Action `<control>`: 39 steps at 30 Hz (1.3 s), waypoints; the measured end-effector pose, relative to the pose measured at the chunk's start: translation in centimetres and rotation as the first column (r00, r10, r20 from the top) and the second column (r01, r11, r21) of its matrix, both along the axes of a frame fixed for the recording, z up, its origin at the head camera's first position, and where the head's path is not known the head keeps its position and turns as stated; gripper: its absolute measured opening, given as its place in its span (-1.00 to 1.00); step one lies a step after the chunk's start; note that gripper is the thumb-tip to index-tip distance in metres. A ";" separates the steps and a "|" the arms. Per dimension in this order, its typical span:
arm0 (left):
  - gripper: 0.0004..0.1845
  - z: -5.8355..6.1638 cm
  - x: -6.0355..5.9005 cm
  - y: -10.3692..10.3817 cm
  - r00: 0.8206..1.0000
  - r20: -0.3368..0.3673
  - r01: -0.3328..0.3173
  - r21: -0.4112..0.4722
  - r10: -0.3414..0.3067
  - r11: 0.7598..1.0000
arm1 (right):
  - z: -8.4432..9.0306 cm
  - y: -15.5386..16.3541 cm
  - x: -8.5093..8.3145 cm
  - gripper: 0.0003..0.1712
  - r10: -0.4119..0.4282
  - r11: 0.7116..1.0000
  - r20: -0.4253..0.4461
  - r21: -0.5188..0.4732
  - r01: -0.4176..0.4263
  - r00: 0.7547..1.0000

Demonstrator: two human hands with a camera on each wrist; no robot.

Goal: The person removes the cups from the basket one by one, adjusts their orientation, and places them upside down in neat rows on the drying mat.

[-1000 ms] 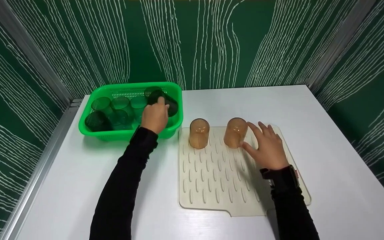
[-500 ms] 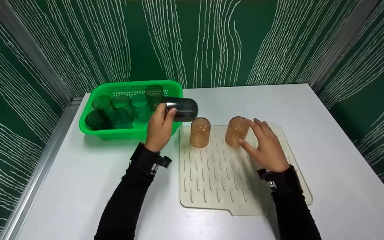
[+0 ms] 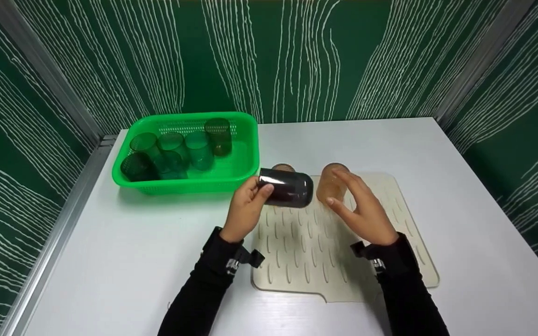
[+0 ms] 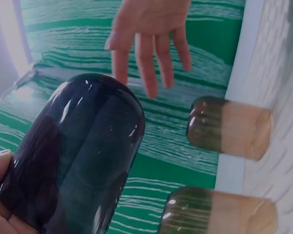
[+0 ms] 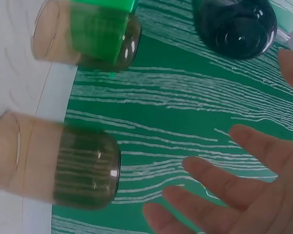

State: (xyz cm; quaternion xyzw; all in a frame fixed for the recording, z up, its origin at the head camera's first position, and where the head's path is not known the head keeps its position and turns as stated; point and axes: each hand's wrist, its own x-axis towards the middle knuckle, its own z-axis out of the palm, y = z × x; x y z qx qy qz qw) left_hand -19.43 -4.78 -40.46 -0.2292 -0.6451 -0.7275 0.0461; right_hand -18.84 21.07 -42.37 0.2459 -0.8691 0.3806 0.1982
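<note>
My left hand point(image 3: 244, 210) grips a dark, glossy glass point(image 3: 287, 188) by its rim end, tipped on its side over the mat with its rounded base to the right. In the left wrist view that dark glass point(image 4: 78, 151) fills the lower left. Two amber glasses stand upside down on the cream ridged mat point(image 3: 297, 261); the left one point(image 3: 283, 167) is mostly hidden behind the dark glass. Close to the right amber glass point(image 3: 332, 184) is my right hand point(image 3: 364, 212), fingers spread. The right wrist view shows its fingers point(image 5: 224, 185) apart from that amber glass point(image 5: 58, 161).
A green plastic basket point(image 3: 185, 186) stands at the back left of the white table point(image 3: 157, 261). Several tinted glasses point(image 3: 199, 149) sit inside it, grouped toward its left and middle. Green walls point(image 3: 297, 60) with white streaks enclose the table's back and sides.
My left hand has lifted the dark glass out of the basket and carried it right and nearer, over the mat. My right hand has shifted slightly left beside the right amber glass.
</note>
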 end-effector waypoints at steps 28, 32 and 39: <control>-0.71 -2.0 2.5 3.4 0.980 0.155 0.106 0.099 -0.121 0.989 | 1.5 -4.2 2.3 -0.31 0.327 0.882 0.074 -0.381 -0.277 0.942; -0.71 -2.1 2.6 3.4 0.981 0.148 0.112 0.104 -0.127 0.988 | 1.4 -4.1 2.3 -0.32 0.327 0.883 0.055 -0.372 -0.285 0.943; -0.74 -1.8 2.7 2.7 0.981 0.162 0.092 0.073 -0.103 0.993 | 1.8 -3.9 2.4 -0.32 0.351 0.883 0.006 -0.335 -0.328 0.937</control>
